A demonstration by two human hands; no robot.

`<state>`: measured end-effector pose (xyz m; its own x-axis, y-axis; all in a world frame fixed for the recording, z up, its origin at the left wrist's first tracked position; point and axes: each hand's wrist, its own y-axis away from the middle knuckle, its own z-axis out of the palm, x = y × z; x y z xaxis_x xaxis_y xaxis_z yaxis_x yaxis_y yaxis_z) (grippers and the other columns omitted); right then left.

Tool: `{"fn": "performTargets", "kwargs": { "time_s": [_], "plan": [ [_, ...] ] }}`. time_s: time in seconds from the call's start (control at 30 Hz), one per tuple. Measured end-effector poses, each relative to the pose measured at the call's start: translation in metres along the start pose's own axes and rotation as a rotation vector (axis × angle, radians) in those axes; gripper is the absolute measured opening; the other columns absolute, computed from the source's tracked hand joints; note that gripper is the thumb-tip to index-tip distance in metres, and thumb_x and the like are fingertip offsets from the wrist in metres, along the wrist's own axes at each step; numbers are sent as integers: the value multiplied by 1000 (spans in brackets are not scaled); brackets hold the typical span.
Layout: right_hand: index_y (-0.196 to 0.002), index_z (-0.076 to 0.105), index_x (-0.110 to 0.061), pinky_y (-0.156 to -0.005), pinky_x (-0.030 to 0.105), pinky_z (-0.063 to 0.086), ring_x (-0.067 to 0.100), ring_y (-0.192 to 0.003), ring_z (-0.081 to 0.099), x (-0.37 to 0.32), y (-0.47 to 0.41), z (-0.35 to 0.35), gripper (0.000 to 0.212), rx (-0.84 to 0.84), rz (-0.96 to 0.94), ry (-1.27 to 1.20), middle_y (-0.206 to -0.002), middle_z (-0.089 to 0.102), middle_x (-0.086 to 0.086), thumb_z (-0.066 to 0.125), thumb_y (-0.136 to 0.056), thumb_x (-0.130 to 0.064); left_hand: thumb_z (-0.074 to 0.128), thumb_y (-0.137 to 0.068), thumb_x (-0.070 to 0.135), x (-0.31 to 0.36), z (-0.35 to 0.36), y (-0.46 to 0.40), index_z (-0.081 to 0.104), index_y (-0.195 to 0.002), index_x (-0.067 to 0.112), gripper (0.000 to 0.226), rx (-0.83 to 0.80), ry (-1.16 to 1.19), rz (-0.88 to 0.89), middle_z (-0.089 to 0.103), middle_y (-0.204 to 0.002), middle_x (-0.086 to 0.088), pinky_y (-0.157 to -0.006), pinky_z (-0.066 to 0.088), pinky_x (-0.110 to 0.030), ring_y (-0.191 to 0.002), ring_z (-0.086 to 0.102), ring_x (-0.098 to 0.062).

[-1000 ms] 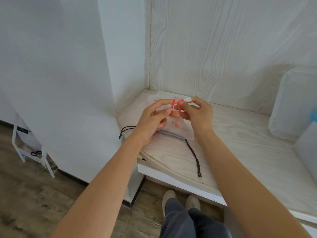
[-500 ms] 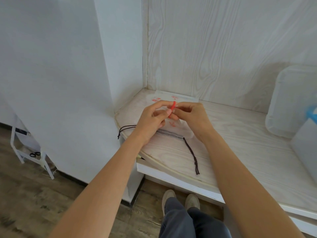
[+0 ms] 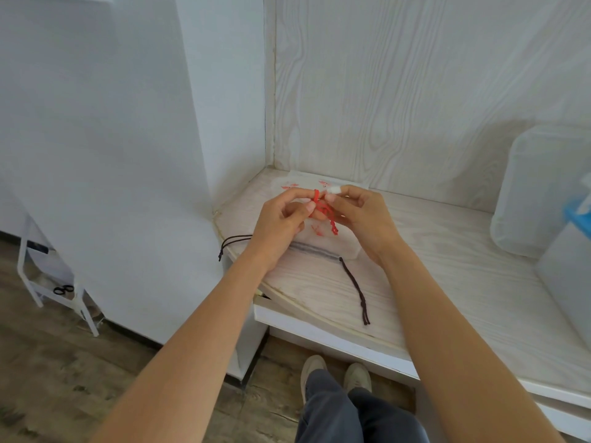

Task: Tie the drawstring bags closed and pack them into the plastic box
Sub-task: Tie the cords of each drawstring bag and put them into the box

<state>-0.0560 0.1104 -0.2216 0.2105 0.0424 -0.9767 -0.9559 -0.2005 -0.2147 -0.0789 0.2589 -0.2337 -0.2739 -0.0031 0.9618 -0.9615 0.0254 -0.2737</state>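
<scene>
The surface (image 3: 447, 282) is seen as pale wood-grain laminate, smooth and matt, and the same grain is carried up the back panel (image 3: 415, 91). The side wall (image 3: 96, 123) is painted white and matt. The bag (image 3: 319, 241) is made of thin, whitish, semi-sheer cloth printed with red marks, with a grey gathered band at its mouth. The red cord (image 3: 329, 215) is twisted and fibrous; the dark cord (image 3: 355, 282) is braided and knotted at its end. The box (image 3: 543, 193) is of frosted, translucent plastic with a soft sheen. The floor (image 3: 48, 362) is shown as worn, dark wood planks. The rack (image 3: 28, 282) looks like white-coated metal.
</scene>
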Motion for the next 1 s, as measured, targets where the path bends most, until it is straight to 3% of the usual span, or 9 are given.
{"fn": "performTargets", "kwargs": {
  "time_s": [0.17, 0.37, 0.47, 0.53, 0.6, 0.73, 0.83, 0.9, 1.0],
  "plan": [
    [-77, 67, -13, -60, 19, 51, 13, -65, 69, -1, 1, 5, 16, 57, 0, 2, -71, 73, 2, 67, -80, 2, 52, -93, 6, 2, 1, 1, 62, -111, 12, 21, -11, 7, -3, 66, -78, -13, -42, 30, -8, -41, 44, 2],
    [-78, 70, -4, -59, 19, 51, 19, -60, 63, 2, 1, 7, 5, 38, -30, 68, -69, 69, 11, 66, -82, -3, 48, -95, 4, 5, 1, 2, 60, -111, 12, 22, -48, -7, 12, 64, -74, -11, -43, 30, -10, -41, 46, 1],
    [-81, 68, 2, -62, 17, 50, 17, -65, 62, 2, 1, 7, 14, 7, 1, 111, -77, 67, 16, 61, -87, -9, 49, -95, 3, 4, 2, 2, 60, -110, 13, 21, -37, -56, 48, 65, -75, -16, -44, 30, -10, -41, 46, 1],
    [-82, 68, 6, -72, 23, 54, 19, -72, 64, 1, 0, 7, 21, 12, 12, 106, -82, 68, 21, 61, -88, -13, 49, -95, 5, 2, 3, 0, 60, -109, 11, 19, -32, -98, 82, 67, -74, -17, -45, 32, -10, -43, 48, 1],
    [-80, 66, 10, -80, 39, 54, 29, -70, 63, 2, 0, 9, 31, 26, 8, 124, -77, 65, 27, 68, -83, -21, 52, -94, 8, 0, 4, 0, 59, -108, 8, 16, -38, -164, 118, 68, -73, -16, -48, 34, -9, -48, 54, 2],
    [-80, 63, 17, -80, 51, 51, 34, -65, 59, 3, 1, 12, 36, 98, 8, 93, -74, 61, 36, 72, -80, -18, 56, -91, 6, -5, 5, 0, 45, -106, 6, 19, -42, -174, 117, 70, -76, -16, -50, 35, -4, -48, 57, 1],
    [-80, 67, 10, -75, 46, 53, 30, -62, 58, 3, 0, 11, 25, 141, 58, 47, -72, 63, 28, 69, -82, -14, 59, -89, 8, -9, 5, -3, 38, -107, 6, 28, -38, -157, 89, 72, -80, -12, -56, 38, -7, -58, 63, -5],
    [-79, 69, 2, -60, 30, 53, 20, -57, 58, 3, 0, 11, 15, 149, 97, -20, -71, 65, 17, 67, -83, -13, 60, -89, 9, -9, 5, -3, 39, -109, 5, 30, -34, -153, 67, 71, -80, -10, -62, 39, -11, -58, 60, -1],
    [-77, 66, -8, -47, 18, 41, 15, -57, 56, 3, 0, 10, 11, 138, 116, -87, -70, 64, 9, 65, -86, -14, 60, -90, 9, -9, 5, -3, 39, -112, 5, 31, -17, -79, 14, 69, -83, -14, -60, 40, -12, -52, 54, 2]
  ]
}}
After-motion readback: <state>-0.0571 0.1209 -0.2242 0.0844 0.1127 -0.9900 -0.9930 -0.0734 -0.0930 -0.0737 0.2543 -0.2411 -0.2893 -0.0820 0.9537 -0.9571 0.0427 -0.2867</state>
